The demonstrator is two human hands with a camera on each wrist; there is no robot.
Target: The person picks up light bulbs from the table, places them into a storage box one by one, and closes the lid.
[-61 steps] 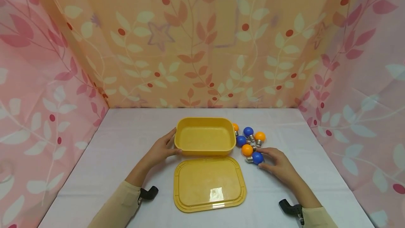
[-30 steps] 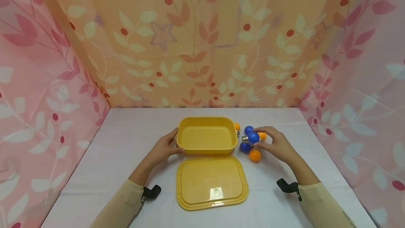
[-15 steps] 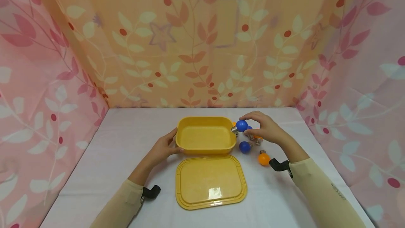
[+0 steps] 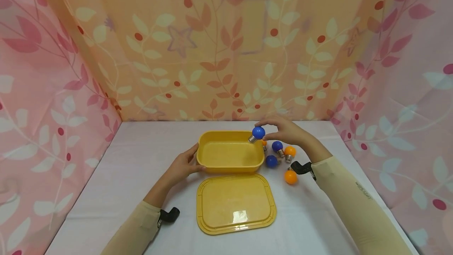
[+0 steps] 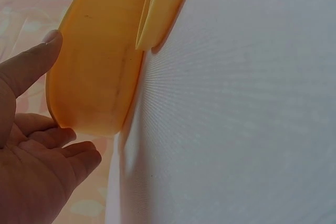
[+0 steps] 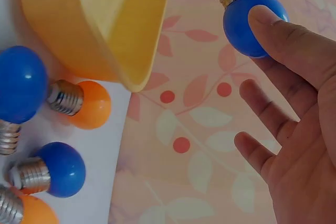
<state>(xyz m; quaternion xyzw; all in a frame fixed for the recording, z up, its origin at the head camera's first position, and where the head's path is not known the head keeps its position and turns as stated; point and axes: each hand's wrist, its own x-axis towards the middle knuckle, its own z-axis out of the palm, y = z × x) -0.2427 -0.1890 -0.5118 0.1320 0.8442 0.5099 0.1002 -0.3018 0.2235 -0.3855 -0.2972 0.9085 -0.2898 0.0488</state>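
Observation:
My right hand (image 4: pixel 288 131) pinches a blue light bulb (image 4: pixel 258 132) between thumb and fingers, over the back right corner of an open yellow plastic box (image 4: pixel 231 169). The bulb's silver screw base tilts down toward the box's inside. In the right wrist view the thumb presses on the blue globe (image 6: pixel 239 27), while the other fingers extend free below it. At the box's left end, my left hand (image 4: pixel 181 167) holds the corner, thumb toward the front and fingers round the side. The left wrist view shows that thumb against the box wall (image 5: pixel 92 77). No bulb shows inside the box.
Right of the box lie two blue bulbs (image 4: pixel 271 161) and several orange bulbs (image 4: pixel 290 151), one of them nearer the front. A yellow lid (image 4: pixel 235 204) lies flat before the box. White cloth covers the table; patterned curtains (image 4: pixel 226 70) enclose the back and sides.
My right hand has picked up the front blue bulb and carried it back and left to the box. An orange bulb has rolled toward the front right. The left hand stays at the box.

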